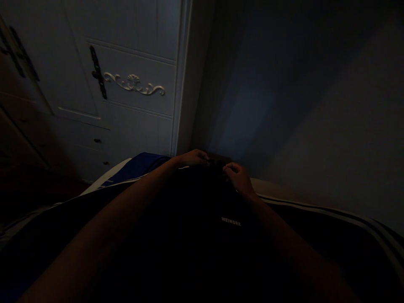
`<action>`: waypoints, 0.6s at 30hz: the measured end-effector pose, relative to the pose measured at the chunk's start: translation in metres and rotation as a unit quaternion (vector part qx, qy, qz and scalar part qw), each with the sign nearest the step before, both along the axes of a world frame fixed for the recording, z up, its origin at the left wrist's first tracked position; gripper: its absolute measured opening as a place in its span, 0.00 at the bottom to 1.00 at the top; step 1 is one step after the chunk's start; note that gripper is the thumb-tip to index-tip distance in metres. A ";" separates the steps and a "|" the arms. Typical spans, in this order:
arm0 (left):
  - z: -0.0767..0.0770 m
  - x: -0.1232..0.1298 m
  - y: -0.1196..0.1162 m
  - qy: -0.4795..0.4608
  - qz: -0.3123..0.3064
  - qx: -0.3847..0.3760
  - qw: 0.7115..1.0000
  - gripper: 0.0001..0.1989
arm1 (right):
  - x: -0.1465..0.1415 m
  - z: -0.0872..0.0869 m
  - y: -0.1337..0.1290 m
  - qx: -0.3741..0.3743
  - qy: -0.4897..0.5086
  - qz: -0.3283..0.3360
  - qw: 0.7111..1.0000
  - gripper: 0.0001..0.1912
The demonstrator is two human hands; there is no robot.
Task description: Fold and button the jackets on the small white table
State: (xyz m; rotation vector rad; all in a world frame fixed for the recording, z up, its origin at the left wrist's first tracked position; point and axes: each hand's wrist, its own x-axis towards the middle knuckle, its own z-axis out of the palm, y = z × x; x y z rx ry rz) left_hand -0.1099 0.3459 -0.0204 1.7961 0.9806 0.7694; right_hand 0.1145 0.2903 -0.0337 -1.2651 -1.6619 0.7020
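Observation:
A black garment (195, 227) with white striped edges and small light lettering "WEINGRE" lies spread out in front of me in dim light. My left hand (196, 158) is closed at the garment's far edge, its fingertips pinching dark fabric. Just to the right, my right hand (236, 171) is also closed, thumb and finger pinched on the same dark cloth near its collar. A short gap of dark material lies between the two hands; its details are lost in shadow.
White cabinet doors (135, 101) with dark handles and a scroll ornament stand at the far left. A plain wall (331, 126) rises at the right. Blue cloth (139, 166) lies beyond my left forearm.

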 end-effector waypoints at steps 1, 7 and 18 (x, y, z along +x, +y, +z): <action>0.000 0.000 -0.001 -0.010 0.005 -0.006 1.000 0.08 | -0.003 0.000 -0.001 -0.008 -0.001 0.006 1.000 0.15; -0.004 0.012 -0.011 -0.058 0.038 -0.019 0.997 0.08 | -0.014 -0.005 -0.005 0.002 -0.017 0.025 1.000 0.17; -0.003 0.033 -0.040 -0.005 0.102 0.036 0.994 0.08 | 0.000 -0.018 0.004 0.095 -0.117 0.102 0.983 0.14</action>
